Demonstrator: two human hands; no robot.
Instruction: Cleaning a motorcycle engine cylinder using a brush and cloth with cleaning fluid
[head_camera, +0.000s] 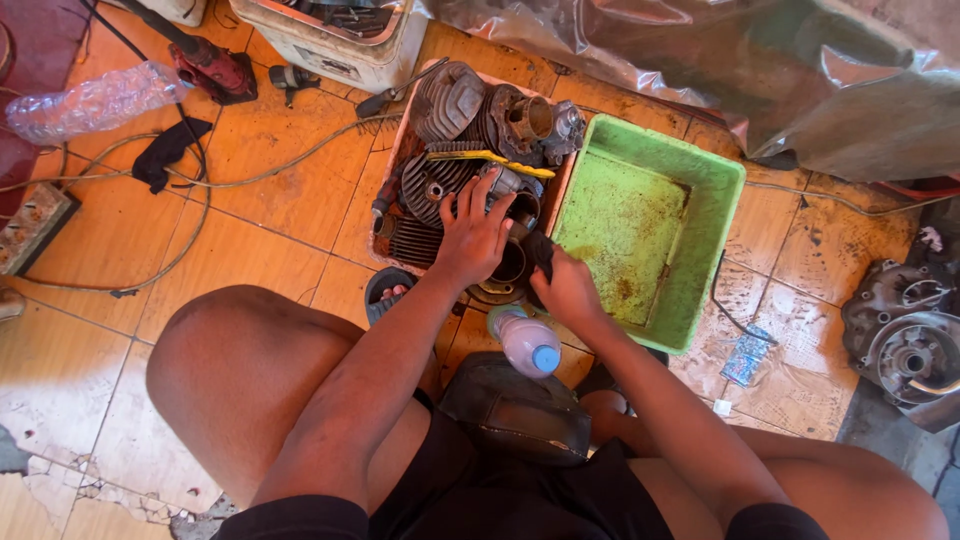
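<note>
both hands (470, 235) on engine parts (440, 180); green tub (715, 200) adjacent

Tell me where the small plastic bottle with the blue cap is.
In the head view, the plastic bottle lies low at centre on the tiled floor, just under the right hand and beside the green tub.

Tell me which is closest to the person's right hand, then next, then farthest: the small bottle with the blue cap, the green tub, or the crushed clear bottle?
From the right hand:
1. Small bottle with the blue cap, just below it.
2. Green tub, beside it on the right.
3. Crushed clear bottle, far off at top left.
</note>
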